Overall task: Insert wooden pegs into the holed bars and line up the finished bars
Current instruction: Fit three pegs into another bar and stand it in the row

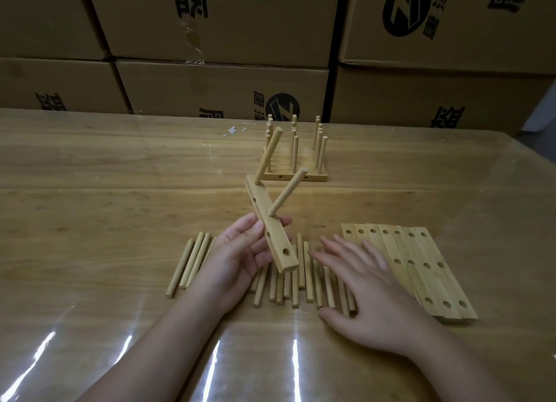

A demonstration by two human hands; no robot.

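My left hand (240,251) grips a wooden holed bar (272,233), held tilted above the table. Two pegs stick out of that bar: one at its far end (268,156) and one at its middle (288,191). The hole at the bar's near end is empty. My right hand (365,293) lies flat with fingers spread over a row of loose pegs (296,284) on the table. More loose pegs (188,266) lie to the left of my left hand. Finished bars with upright pegs (296,158) stand in a row farther back.
Several empty holed bars (421,266) lie side by side at the right of my right hand. The wooden table (105,191) has a shiny clear cover. Stacked cardboard boxes (216,40) form a wall behind the table's far edge.
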